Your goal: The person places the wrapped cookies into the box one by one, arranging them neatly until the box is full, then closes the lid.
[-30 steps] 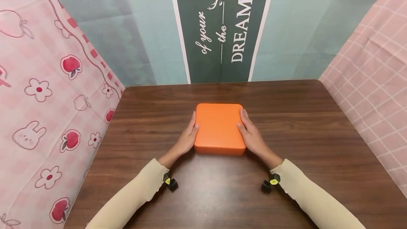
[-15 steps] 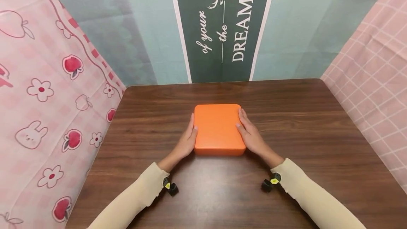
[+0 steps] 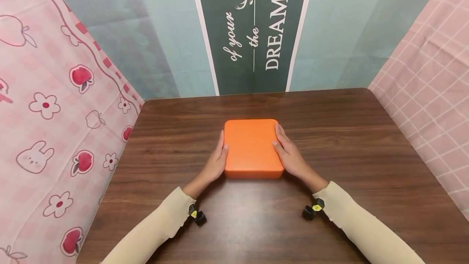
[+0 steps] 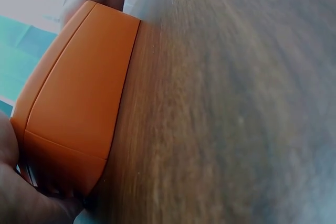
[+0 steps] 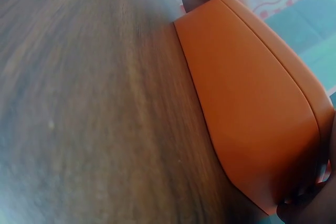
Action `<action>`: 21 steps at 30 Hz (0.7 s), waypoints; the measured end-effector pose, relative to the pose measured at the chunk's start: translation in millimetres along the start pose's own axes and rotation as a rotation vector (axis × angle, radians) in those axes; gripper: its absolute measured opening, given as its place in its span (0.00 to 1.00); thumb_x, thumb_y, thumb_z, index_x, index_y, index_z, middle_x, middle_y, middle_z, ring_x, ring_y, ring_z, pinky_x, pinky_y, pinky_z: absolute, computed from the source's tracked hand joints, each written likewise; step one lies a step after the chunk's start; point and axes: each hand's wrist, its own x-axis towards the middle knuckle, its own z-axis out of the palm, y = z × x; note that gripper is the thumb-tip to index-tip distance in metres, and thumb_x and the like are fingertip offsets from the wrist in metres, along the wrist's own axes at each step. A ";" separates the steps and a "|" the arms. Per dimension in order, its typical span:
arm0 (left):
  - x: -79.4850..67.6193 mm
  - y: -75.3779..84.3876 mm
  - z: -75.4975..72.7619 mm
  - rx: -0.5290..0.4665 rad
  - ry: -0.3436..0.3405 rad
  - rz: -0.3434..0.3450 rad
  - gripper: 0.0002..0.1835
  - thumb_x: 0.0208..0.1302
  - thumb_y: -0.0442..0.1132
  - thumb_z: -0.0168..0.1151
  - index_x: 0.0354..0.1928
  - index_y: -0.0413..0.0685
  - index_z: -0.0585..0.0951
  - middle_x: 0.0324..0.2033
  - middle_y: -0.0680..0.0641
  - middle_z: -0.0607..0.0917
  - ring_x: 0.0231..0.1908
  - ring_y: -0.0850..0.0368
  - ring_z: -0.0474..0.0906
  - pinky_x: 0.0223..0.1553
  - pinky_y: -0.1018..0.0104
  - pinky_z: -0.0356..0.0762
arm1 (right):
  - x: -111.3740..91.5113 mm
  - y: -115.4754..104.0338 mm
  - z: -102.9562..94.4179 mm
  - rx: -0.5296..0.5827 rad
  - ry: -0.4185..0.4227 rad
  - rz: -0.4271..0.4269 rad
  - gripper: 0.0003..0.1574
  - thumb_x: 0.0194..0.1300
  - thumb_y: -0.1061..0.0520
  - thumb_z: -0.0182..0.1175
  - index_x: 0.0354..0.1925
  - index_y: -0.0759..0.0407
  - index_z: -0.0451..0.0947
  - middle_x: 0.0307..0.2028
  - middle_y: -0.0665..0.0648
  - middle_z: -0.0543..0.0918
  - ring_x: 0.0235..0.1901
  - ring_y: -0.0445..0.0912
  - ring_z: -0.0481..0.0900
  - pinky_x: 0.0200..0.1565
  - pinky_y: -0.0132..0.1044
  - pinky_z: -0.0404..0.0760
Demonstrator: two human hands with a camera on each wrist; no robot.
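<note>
An orange square box (image 3: 253,146) with rounded corners rests flat on the wooden table, its plain top facing up. My left hand (image 3: 216,161) holds its left side, the thumb at the top edge and the fingers along the side wall. On the opposite side my right hand (image 3: 291,158) grips it in the same way, its thumb laid over the top edge. In the left wrist view, the box's front wall (image 4: 79,87) shows a seam running below its top edge. The right wrist view shows the front wall (image 5: 241,98) standing on the table surface.
The dark wooden table (image 3: 253,223) spreads around the box. A blue-green cloth (image 3: 165,31) with a lettered dark panel hangs behind it. A pink patterned cloth (image 3: 66,133) is on the left, a pink checked cloth (image 3: 432,84) on the right. Black wrist cameras (image 3: 199,218) sit at both cuffs.
The head view shifts slightly. Both hands keep their hold on the box, which stays in place on the table.
</note>
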 end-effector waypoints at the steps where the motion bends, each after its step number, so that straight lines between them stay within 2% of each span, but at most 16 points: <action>1: 0.4 -0.2 0.8 -0.003 0.001 -0.003 0.32 0.84 0.42 0.36 0.80 0.37 0.40 0.80 0.38 0.44 0.78 0.47 0.42 0.77 0.49 0.41 | -0.6 0.8 -0.2 -0.002 0.001 0.000 0.38 0.83 0.51 0.44 0.80 0.60 0.44 0.81 0.55 0.43 0.79 0.48 0.40 0.77 0.53 0.43; 9: 5.0 -2.3 3.0 -0.013 0.010 -0.008 0.32 0.84 0.43 0.36 0.81 0.39 0.42 0.80 0.40 0.46 0.78 0.47 0.44 0.77 0.49 0.42 | -1.5 5.2 1.6 0.012 0.034 -0.002 0.38 0.82 0.51 0.45 0.80 0.60 0.45 0.81 0.55 0.45 0.79 0.49 0.42 0.77 0.53 0.44; 15: 5.7 -6.8 -6.1 -0.065 0.029 -0.037 0.32 0.83 0.41 0.42 0.80 0.38 0.47 0.79 0.39 0.51 0.78 0.44 0.46 0.77 0.46 0.44 | 1.9 7.3 4.5 0.009 0.011 0.010 0.38 0.82 0.49 0.47 0.81 0.56 0.47 0.81 0.53 0.47 0.79 0.48 0.43 0.77 0.53 0.46; 18: 8.8 -9.5 -17.1 -0.162 0.047 -0.057 0.30 0.82 0.37 0.44 0.79 0.35 0.53 0.77 0.35 0.57 0.76 0.40 0.53 0.74 0.43 0.55 | 3.2 8.4 5.0 -0.009 -0.009 0.037 0.38 0.81 0.47 0.47 0.81 0.53 0.48 0.80 0.53 0.48 0.79 0.49 0.45 0.76 0.55 0.47; 21: 16.2 -10.1 -33.2 -0.186 0.067 -0.066 0.28 0.82 0.36 0.44 0.78 0.36 0.57 0.74 0.32 0.63 0.73 0.39 0.61 0.69 0.44 0.66 | 6.4 9.5 2.4 -0.038 -0.021 0.047 0.38 0.81 0.44 0.46 0.81 0.53 0.49 0.80 0.58 0.49 0.79 0.52 0.47 0.75 0.58 0.49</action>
